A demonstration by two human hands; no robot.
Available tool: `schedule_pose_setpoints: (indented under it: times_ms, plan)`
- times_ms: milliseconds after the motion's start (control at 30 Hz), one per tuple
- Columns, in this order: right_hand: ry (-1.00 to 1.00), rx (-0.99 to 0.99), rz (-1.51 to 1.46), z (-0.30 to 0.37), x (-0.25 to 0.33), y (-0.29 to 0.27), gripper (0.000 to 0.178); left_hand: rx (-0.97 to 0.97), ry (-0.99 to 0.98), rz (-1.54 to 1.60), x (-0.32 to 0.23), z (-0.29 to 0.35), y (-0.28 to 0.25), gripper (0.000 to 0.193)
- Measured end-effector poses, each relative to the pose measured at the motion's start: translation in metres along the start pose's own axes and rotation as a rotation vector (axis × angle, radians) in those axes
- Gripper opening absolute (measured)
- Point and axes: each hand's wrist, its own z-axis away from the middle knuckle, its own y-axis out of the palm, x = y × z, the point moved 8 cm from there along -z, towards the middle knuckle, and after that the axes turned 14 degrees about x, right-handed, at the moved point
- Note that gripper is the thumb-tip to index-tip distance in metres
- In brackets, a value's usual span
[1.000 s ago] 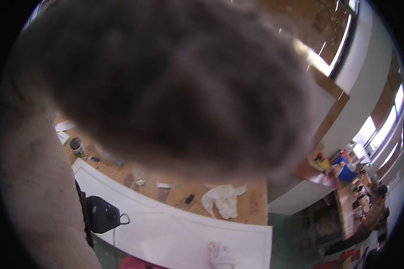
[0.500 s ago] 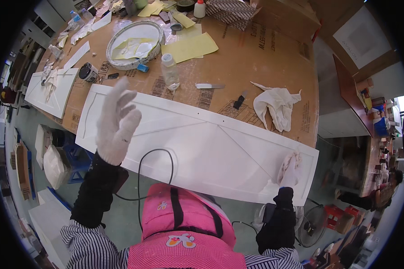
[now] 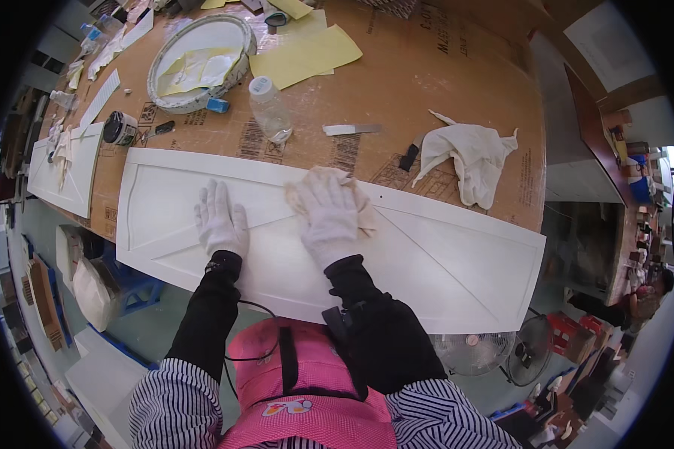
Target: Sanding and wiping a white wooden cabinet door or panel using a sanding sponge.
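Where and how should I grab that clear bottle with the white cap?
Probably by the body of the clear bottle, just below its white cap, coming from the right: it appears to stand upright, and a small blue object sits to its left.

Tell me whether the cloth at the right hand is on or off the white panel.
On: the cloth lies beneath the gloved right hand on the white panel, its beige edges showing past the hand.
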Motion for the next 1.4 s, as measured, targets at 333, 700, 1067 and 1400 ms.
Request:
schedule_pose_setpoints:
  times_ms: [333, 700, 1067, 1400]
  plan:
    - [0.737, -0.028, 0.362, 0.199, -0.27, -0.091, 0.048, -0.038, -0.032, -0.103, 0.01, 0.005, -0.011, 0.061]
    - [0.013, 0.055, 0.058, 0.018, 0.012, 0.008, 0.049, -0.053, -0.018, -0.047, -0.006, 0.0, -0.011, 0.058]
    - [0.321, -0.134, 0.288, 0.039, -0.018, -0.008, 0.032, -0.028, -0.03, 0.009, 0.001, 0.0, -0.01, 0.061]
    - [0.391, -0.025, 0.303, 0.021, -0.006, -0.014, 0.026, -0.018, -0.027, 0.03, 0.006, -0.001, -0.01, 0.061]
